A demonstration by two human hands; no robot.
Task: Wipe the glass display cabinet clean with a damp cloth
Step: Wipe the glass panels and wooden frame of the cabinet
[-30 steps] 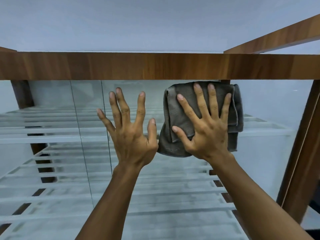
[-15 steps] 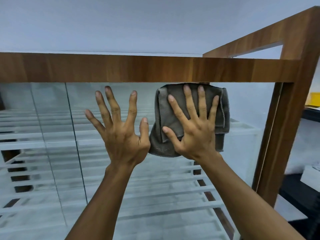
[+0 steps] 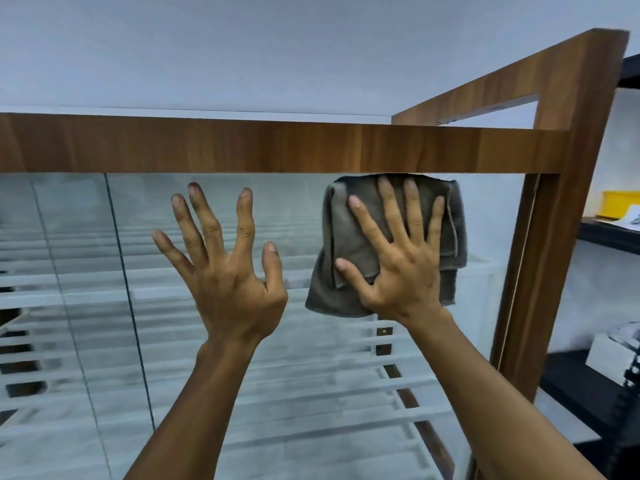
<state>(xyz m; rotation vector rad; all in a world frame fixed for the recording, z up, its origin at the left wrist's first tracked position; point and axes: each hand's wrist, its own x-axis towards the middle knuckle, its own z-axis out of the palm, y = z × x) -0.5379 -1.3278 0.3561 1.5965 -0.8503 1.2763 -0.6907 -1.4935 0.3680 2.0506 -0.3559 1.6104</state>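
The glass front [image 3: 298, 341] of the display cabinet fills the view, framed by a brown wooden top rail [image 3: 242, 147] and a wooden right post [image 3: 554, 271]. A folded grey cloth [image 3: 349, 237] lies flat against the glass just under the top rail, near the upper right corner. My right hand [image 3: 401, 268] presses it there with straight, spread fingers. My left hand [image 3: 225, 268] is raised to the left of the cloth with fingers spread, its tips at the glass, holding nothing.
White slatted shelves [image 3: 311, 393] show behind the glass. A vertical seam between panes [image 3: 128, 299] runs at the left. To the right stands a dark shelf unit [image 3: 606, 233] with a yellow box [image 3: 620, 202] and a white box [image 3: 613, 358].
My right hand has slid the cloth to the right along the top of the glass, toward the right post. My left hand moved along with it, and the view turned right.
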